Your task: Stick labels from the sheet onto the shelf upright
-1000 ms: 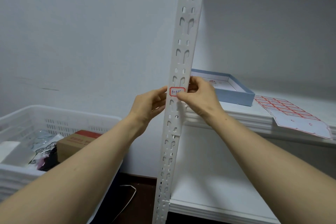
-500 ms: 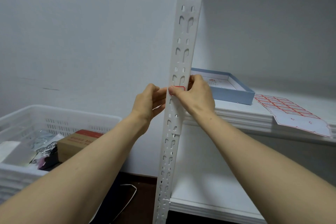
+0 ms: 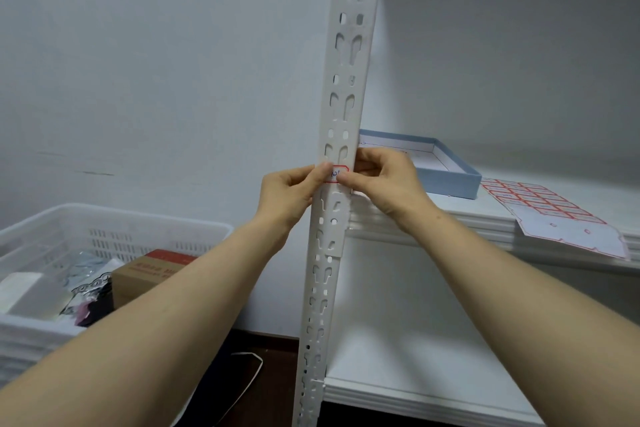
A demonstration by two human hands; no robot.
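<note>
Your left thumb had come onto the label since half a second before, when your right thumb alone covered most of it. The label's red-bordered middle, with its handwriting, showed between the two thumbs. Your left thumb pressed its left end and your right thumb its lower right corner, both flat against the front face of the shelf upright. Behind each thumb the fingers were curled. Your left hand pinched the upright's left edge, and your right hand wrapped round its right edge. The label sat level across the upright, just above the shelf board that joined it on the right.

On that board lay a shallow blue tray, close behind your right hand. Farther right lay the label sheet, with red-bordered labels in its upper rows, its near part peeled bare, and its near corner overhanging the board's front edge. To your left stood a white crate holding a cardboard box and some wrapped items too blurred to identify.
</note>
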